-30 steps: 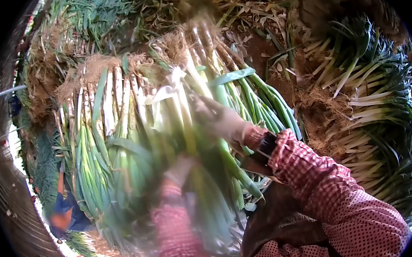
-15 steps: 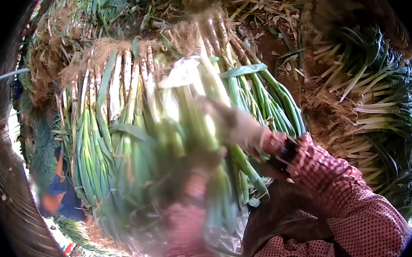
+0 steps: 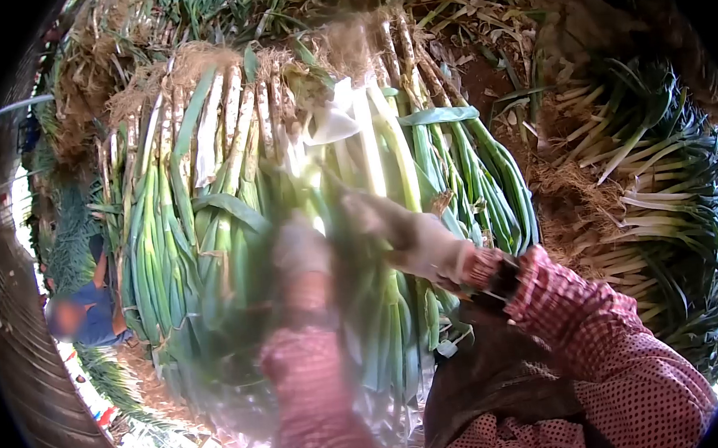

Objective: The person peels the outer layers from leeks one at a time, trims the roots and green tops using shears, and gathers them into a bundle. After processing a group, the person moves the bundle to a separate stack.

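Long green onions (image 3: 156, 238) lie side by side, roots away from me and green leaves toward me. My left hand (image 3: 301, 249), in a pale glove, is over the middle of the row, its fingers smeared by motion. To its right, my gloved right hand (image 3: 414, 237) reaches up and left over the stalks, fingertips blurred. Just beyond both hands is a bright white-shanked green onion (image 3: 371, 152). A loose white skin (image 3: 335, 126) hangs beside it. Whether either hand grips a stalk is hidden by blur.
A bundle tied with a green leaf band (image 3: 441, 116) lies to the right. Farther right is a pile of cleaned green onions (image 3: 636, 196), roots toward the middle. Another person (image 3: 90, 313) is at the left edge. Dry peelings (image 3: 478, 28) litter the ground behind.
My left hand has moved up and left, farther onto the stalks. My right hand stays nearly in place. The loose white skin now hangs lower and farther right.
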Tool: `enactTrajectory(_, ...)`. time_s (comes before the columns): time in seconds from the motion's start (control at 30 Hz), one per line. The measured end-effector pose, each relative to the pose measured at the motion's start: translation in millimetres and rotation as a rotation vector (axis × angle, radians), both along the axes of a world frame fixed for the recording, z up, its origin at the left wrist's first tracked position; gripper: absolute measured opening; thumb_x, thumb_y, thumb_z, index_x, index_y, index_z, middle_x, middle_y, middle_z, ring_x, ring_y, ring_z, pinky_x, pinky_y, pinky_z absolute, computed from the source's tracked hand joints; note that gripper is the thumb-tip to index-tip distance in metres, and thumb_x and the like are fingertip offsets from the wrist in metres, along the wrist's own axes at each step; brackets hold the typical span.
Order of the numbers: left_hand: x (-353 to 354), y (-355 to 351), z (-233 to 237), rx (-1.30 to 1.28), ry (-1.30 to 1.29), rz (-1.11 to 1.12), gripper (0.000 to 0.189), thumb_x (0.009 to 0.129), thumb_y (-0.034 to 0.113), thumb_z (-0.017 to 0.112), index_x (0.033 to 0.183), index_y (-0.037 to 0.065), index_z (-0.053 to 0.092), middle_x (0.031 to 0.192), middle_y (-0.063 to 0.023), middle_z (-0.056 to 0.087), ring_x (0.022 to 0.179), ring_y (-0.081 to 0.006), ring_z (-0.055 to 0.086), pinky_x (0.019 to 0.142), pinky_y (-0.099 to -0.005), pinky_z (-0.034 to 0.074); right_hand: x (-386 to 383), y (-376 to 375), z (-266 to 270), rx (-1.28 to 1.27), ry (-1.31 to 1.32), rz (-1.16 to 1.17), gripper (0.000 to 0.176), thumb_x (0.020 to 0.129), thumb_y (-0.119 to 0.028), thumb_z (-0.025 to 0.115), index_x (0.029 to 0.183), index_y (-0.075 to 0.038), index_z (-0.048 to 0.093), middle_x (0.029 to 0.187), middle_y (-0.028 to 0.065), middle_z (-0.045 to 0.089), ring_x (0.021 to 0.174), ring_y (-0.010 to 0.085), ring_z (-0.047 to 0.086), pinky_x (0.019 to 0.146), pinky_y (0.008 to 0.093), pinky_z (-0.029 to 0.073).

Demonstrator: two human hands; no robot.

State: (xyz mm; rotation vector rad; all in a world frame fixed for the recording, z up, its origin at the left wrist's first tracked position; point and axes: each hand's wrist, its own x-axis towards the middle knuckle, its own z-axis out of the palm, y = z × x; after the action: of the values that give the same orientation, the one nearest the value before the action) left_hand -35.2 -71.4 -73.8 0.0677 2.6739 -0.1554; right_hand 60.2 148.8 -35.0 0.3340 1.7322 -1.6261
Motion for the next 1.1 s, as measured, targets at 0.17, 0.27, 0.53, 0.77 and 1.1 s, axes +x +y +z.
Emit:
enactTrajectory(0.17,-40,9,95,0.919,-0.405,0.543,0.038,0.08,-0.001,0.062,0.118,-0.008,0.059,0.083,-0.0104,0.067,0.061,-0.0152,0.059,0.054,-0.0261,0.049,34,23,29,-0.173,0.005,0.086,0.098,0.088,0.003,0.057,0.166,-0.026,0.005,0.138,0.0202,0.058,0.095,0.0225,0.071,0.087,0.0334,0.063)
enactTrajectory(0.27,-91,42,141,0.872,-0.455,0.393,0.051,0.087,0.009,0.059,0.132,-0.01,0.047,0.086,-0.0109,0.066,0.065,-0.0171,0.06,0.056,-0.0303,0.054,34,15,26,-0.117,-0.025,0.225,0.097,0.087,-0.002,0.056,0.166,-0.027,0.007,0.12,0.0184,0.068,0.089,0.0222,0.071,0.085,0.0335,0.063)
enactTrajectory(0.53,-166,96,137,1.57,0.075,0.592,0.035,0.102,0.036,0.058,0.106,0.004,0.071,0.096,-0.0126,0.07,0.086,-0.0206,0.068,0.081,-0.0373,0.058,-24,1,-14,-0.051,0.025,-0.168,0.091,0.083,0.003,0.059,0.163,-0.011,0.02,0.128,0.0146,0.066,0.086,0.0166,0.07,0.075,0.0281,0.06)
enactTrajectory(0.77,34,0,-13,0.094,-0.082,0.119,0.031,0.102,0.036,0.054,0.111,0.007,0.062,0.102,-0.0245,0.07,0.095,-0.0433,0.069,0.086,-0.0472,0.057,33,16,-37,-0.089,0.303,-0.203,0.092,0.083,0.0,0.06,0.163,-0.007,0.017,0.131,0.0218,0.064,0.083,0.0222,0.071,0.077,0.0305,0.061)
enactTrajectory(1.1,34,5,23,0.368,0.054,0.01,0.021,0.101,0.03,0.057,0.105,0.011,0.064,0.096,-0.0227,0.071,0.089,-0.0401,0.07,0.077,-0.0502,0.054,-1,-11,0,-0.028,0.17,0.196,0.086,0.09,-0.004,0.055,0.165,-0.021,0.015,0.097,0.015,0.07,0.067,0.0179,0.067,0.061,0.0276,0.062)
